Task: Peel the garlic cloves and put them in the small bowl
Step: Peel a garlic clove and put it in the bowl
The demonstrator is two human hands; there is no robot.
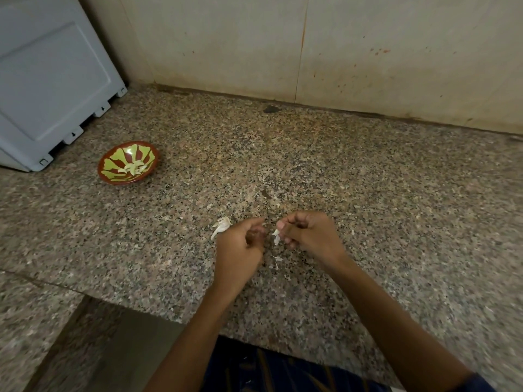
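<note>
A small red-and-green patterned bowl (128,162) sits at the left of the granite counter with several peeled garlic cloves (133,168) inside. My right hand (307,232) pinches a strip of white garlic skin (276,236) that hangs from its fingertips. My left hand (240,247) is curled just beside it; whatever lies inside its fingers is hidden. A piece of garlic with papery skin (220,226) lies on the counter by my left hand's knuckles. Loose skin scraps (276,261) lie below the hands.
A grey plastic appliance (48,80) leans against the wall at the back left, close to the bowl. The tiled wall (311,52) runs along the counter's back. The counter's front edge (175,321) steps down at the lower left.
</note>
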